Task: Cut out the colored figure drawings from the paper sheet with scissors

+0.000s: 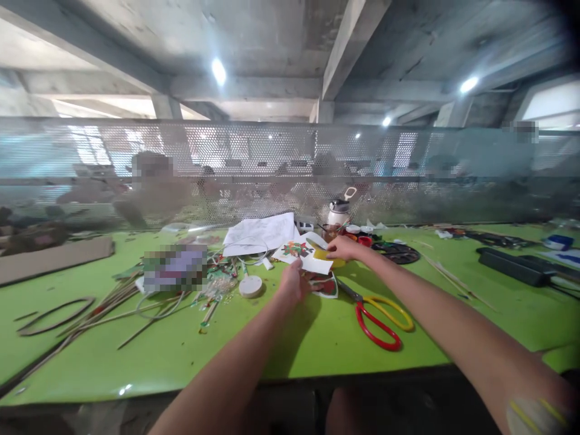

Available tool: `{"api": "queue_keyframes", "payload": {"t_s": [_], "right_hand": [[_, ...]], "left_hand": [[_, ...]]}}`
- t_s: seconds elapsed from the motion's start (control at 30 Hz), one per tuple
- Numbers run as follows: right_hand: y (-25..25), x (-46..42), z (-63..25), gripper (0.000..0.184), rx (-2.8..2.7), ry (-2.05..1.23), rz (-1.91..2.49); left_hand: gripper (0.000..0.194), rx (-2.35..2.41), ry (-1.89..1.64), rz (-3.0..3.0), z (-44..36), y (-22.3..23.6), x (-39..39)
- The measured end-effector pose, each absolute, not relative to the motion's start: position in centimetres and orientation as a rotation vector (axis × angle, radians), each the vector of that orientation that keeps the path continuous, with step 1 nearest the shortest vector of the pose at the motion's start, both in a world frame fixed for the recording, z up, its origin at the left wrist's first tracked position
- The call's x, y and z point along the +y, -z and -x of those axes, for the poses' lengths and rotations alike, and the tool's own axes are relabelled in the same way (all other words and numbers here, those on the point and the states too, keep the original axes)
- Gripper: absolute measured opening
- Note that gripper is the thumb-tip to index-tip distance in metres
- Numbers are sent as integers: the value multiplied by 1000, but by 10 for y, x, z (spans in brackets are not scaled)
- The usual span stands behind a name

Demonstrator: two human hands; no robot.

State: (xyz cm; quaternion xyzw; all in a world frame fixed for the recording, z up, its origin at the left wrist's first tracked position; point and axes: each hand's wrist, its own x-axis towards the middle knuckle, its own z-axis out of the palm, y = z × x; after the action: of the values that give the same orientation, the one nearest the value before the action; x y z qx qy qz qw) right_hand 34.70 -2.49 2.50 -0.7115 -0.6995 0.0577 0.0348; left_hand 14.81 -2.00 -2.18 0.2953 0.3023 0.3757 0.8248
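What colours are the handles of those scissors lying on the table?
One red loop and one yellow loop; the head view shows them best.

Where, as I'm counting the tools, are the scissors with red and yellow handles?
In the head view, the scissors lie right of centre on the green table, right of the left hand and lower in the picture than the right hand.

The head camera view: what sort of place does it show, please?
Probably a craft workshop: I see metal scissors with one red and one yellow handle, thin brown sticks, and a bare grey concrete ceiling.
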Motion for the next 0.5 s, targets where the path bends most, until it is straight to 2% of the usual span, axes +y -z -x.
{"api": "queue_keyframes", "payload": {"t_s": [0.23, 0.5], "right_hand": [[0, -42, -329, 25, -2046, -111, 2167], [-8, -81, -337, 23, -1889, 7, 2124]], "left_hand": [[24, 589, -863, -698, -140, 23, -13], [17, 432, -1022, -822, -95, -4, -28]]}}
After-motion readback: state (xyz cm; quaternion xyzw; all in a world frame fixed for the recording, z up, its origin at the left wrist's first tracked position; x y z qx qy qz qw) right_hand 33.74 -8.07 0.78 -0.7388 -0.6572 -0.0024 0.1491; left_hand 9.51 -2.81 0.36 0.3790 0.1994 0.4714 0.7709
